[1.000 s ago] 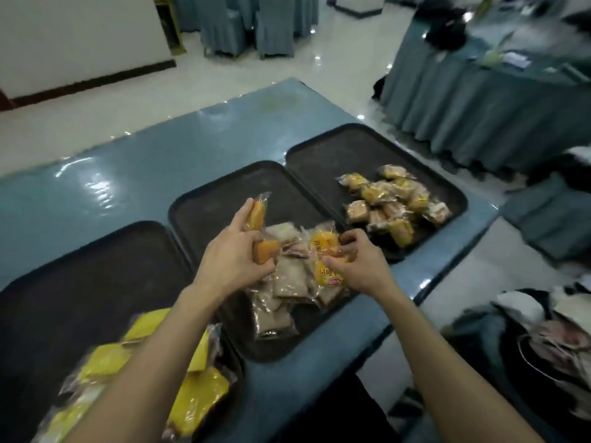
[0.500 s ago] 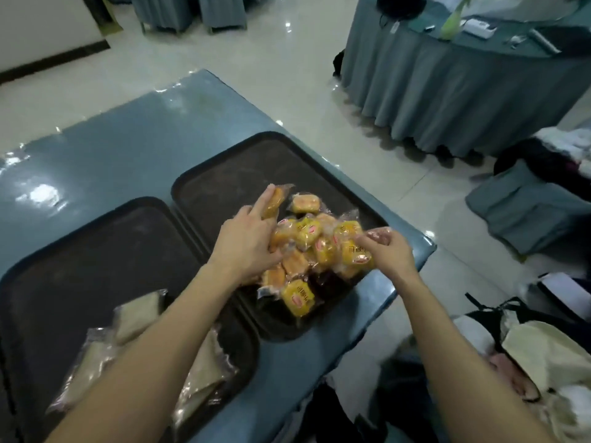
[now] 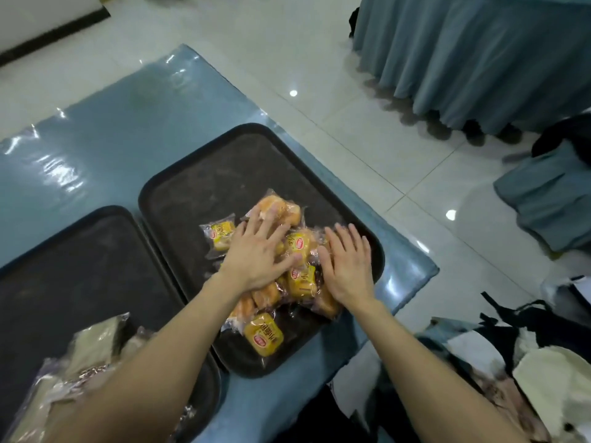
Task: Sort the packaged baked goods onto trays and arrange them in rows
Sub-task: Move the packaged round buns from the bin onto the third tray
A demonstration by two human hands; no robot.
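Note:
A heap of small yellow wrapped cakes [image 3: 300, 279] lies on the near half of the right black tray [image 3: 204, 187]. My left hand [image 3: 257, 254] rests flat on top of the heap, fingers spread. On the heap's right side lies my right hand [image 3: 347, 266], also flat with fingers apart. One yellow packet [image 3: 263, 334] sits apart at the tray's near edge, and another [image 3: 220, 235] lies left of my left hand. Pale wrapped cakes [image 3: 83, 350] lie on the black tray to the left [image 3: 80, 257], partly hidden by my left forearm.
Both trays stand on a blue glossy table [image 3: 128, 123] whose right edge is close to the right tray. A round table with a blue cloth [image 3: 479, 52] stands across the tiled floor. Bags and clothing [image 3: 527, 362] lie at the lower right.
Both hands carried packets from the middle tray to the right tray, let them go, and now press flat on the heap. The view has swung right.

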